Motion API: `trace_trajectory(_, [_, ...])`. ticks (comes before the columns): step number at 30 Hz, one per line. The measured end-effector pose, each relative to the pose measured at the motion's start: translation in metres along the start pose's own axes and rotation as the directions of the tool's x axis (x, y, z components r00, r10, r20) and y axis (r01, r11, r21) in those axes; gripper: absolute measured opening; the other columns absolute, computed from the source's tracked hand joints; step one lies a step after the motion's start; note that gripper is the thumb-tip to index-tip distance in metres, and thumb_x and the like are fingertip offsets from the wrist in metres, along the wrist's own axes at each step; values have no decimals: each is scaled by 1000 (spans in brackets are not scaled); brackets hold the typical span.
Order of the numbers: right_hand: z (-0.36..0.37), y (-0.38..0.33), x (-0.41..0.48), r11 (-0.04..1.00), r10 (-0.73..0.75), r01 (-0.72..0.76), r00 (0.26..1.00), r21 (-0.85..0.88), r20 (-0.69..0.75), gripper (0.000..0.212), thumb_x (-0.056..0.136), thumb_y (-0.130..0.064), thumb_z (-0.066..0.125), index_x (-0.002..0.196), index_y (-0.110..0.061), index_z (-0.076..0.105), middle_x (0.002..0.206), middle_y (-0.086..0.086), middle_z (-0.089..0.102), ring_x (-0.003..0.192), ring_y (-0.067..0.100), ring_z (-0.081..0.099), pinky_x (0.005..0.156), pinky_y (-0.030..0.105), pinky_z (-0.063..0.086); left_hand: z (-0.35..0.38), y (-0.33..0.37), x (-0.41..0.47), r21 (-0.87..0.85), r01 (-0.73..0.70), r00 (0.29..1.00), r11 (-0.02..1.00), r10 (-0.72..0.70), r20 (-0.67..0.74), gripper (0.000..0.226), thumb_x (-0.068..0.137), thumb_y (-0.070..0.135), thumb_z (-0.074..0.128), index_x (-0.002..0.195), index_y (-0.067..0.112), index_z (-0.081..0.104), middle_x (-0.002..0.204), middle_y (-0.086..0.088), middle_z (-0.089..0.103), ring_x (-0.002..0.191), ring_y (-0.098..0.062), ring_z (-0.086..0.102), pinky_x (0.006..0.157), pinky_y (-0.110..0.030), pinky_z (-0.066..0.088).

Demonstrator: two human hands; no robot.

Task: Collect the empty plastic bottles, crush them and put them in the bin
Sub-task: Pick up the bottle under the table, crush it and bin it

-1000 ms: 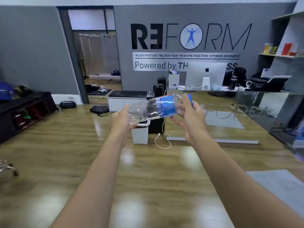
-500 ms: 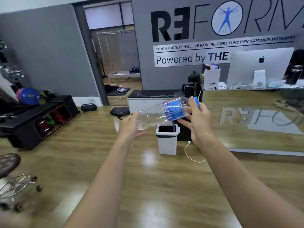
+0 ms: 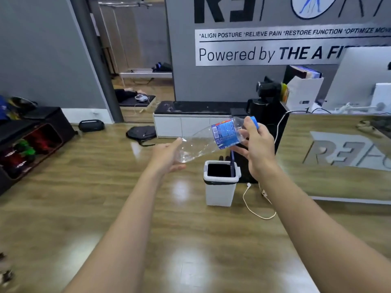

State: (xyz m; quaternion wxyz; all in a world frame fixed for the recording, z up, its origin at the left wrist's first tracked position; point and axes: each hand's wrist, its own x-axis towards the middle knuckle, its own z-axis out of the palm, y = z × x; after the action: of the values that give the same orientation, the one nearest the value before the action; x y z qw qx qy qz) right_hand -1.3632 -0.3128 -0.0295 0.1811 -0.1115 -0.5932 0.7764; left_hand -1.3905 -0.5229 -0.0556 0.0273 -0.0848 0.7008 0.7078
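Wooden floor (image 3: pixel 190 254) is spreading across the lower frame under 2 bare forearms (image 3: pixel 118 240). At centre, the left hand (image 3: pixel 167 154), fingers straight, is propping the base of the clear bottle (image 3: pixel 224 134). The right hand (image 3: pixel 257 149) is gripping its blue-capped neck. Beyond, below the bottle, a white bin (image 3: pixel 220 194) is standing open beside a white cable (image 3: pixel 261 218).
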Motion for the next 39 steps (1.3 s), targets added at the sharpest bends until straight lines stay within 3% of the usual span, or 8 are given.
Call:
trace_trajectory(5, [34,30,97,994,-62,52,993,-96,-101,19,96,-41,57,99,-22,61,97,5,68,91,16,73,72,37,63,14,7,131,48,57,993,997,-61,105,21,92,30,64,85,11,66,86,-6,71,67,-16,72,57,-30,59])
trace_trajectory(14, [46,127,293,980,-39,-8,972,-199,-230,16,88,-42,62,92,-26,64,86,-3,67,88,15,69,76,45,63,95,-35,338,186,163,958,969,-201,205,14,95,21,61,102,9,61,82,-6,59,53,-15,58,66,-36,59])
trace_trajectory(18, [49,171,363,955,28,-112,955,-273,-295,33,71,-58,60,91,-32,63,96,4,70,96,24,69,85,55,57,130,-68,424,269,262,920,927,-324,220,24,95,21,60,115,10,54,101,-10,57,61,-18,55,78,-43,59])
trace_trajectory(23, [55,243,435,922,73,-211,918,-324,-391,31,71,-59,62,90,-35,63,90,-5,71,92,17,69,86,50,57,165,-128,526,348,375,843,859,-473,257,14,94,20,60,105,12,56,82,-6,52,63,-18,49,75,-42,56])
trace_trajectory(29, [52,365,498,862,159,-361,859,-356,-486,11,83,-41,67,93,-37,62,88,-10,71,81,6,68,72,31,55,194,-242,632,494,428,744,757,-605,282,10,94,20,59,100,12,60,98,-12,59,84,-27,52,67,-35,54])
trace_trajectory(32, [45,434,514,820,180,-434,815,-374,-551,12,89,-34,67,100,-34,63,92,-13,71,87,3,67,73,11,47,204,-297,672,524,429,721,736,-628,292,10,93,17,56,94,19,65,100,-3,63,89,-23,57,78,-39,57])
trace_trajectory(35, [37,501,534,782,244,-525,754,-337,-610,17,92,-29,65,109,-24,63,102,-7,69,98,11,65,83,20,49,220,-346,702,592,434,671,679,-682,291,21,92,12,50,81,24,64,91,1,61,86,-21,55,76,-38,57])
trace_trajectory(39, [21,581,566,734,319,-632,646,-251,-693,16,93,-28,63,108,-23,61,97,-10,67,95,10,63,93,31,50,239,-404,735,667,389,646,636,-704,294,29,93,13,50,117,17,66,99,-5,63,77,-19,57,81,-42,59])
